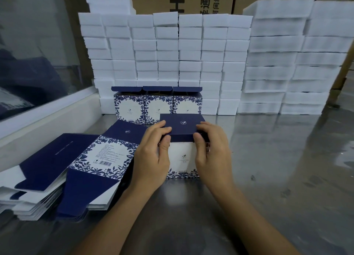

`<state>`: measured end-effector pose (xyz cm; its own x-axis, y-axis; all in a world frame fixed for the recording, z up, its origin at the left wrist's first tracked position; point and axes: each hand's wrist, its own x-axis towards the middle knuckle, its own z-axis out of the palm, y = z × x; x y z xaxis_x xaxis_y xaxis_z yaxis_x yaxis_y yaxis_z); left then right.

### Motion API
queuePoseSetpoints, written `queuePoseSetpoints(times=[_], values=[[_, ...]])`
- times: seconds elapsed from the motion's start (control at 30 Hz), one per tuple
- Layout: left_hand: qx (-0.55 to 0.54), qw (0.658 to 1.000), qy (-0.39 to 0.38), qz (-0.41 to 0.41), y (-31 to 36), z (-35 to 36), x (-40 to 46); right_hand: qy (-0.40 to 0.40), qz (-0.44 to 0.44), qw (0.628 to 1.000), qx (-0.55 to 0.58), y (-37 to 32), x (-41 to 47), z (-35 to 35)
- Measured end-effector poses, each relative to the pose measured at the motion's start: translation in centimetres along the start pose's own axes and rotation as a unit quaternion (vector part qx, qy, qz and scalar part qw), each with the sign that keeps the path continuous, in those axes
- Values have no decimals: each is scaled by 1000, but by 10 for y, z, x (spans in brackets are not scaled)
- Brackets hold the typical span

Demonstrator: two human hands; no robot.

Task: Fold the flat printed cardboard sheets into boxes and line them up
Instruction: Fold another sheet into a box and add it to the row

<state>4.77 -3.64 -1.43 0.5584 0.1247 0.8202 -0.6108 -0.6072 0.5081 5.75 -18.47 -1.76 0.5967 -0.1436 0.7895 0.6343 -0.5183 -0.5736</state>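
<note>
Both hands, left and right, pinch the half-formed box; tuck its navy lid flap squarely, keeping the grip even, before the three finished boxes.

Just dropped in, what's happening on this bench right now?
A person is folding a blue-and-white floral printed cardboard box on the steel table. The left hand and right hand grip its sides, thumbs at its navy lid flap. Three folded boxes stand in a row behind, lids open, before stacked white foam blocks. A stack of flat printed sheets waits at left.
</note>
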Motion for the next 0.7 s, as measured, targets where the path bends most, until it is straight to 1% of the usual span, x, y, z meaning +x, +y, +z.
queuePoseSetpoints(times=[0.07,0.1,0.17,0.23,0.27,0.3,0.37,0.4,0.47,0.53,0.6,0.7], values=[[1,1000,7,-1,-2,-2,0,-13,61,997,50,2,1,-2],[2,1000,8,-2,-3,-2,0,-18,73,996,56,3,3,-3],[4,1000,7,-4,-4,-2,1,-14,68,996,54,5,6,-2],[4,1000,2,-8,-5,-1,0,4,49,998,35,1,7,0],[1,1000,-1,-11,-5,-1,0,20,26,999,3,1,7,1],[-4,1000,-5,-17,-5,-1,-1,39,-9,998,-53,0,7,0],[-5,1000,-11,-28,-5,-1,-3,58,-94,977,-185,-3,4,-2],[-2,999,-16,-33,-5,0,-4,45,-131,965,-222,-5,2,-1],[-3,999,-34,-38,-3,1,-5,5,-170,959,-227,-15,-5,4],[-17,997,-70,-41,-1,1,-7,-22,-161,967,-196,-25,-11,15],[-16,993,-107,-55,-1,-2,-8,-32,-144,972,-184,-31,-13,21],[39,986,-143,-71,-3,-8,-8,-53,-116,969,-212,-25,-8,19]])
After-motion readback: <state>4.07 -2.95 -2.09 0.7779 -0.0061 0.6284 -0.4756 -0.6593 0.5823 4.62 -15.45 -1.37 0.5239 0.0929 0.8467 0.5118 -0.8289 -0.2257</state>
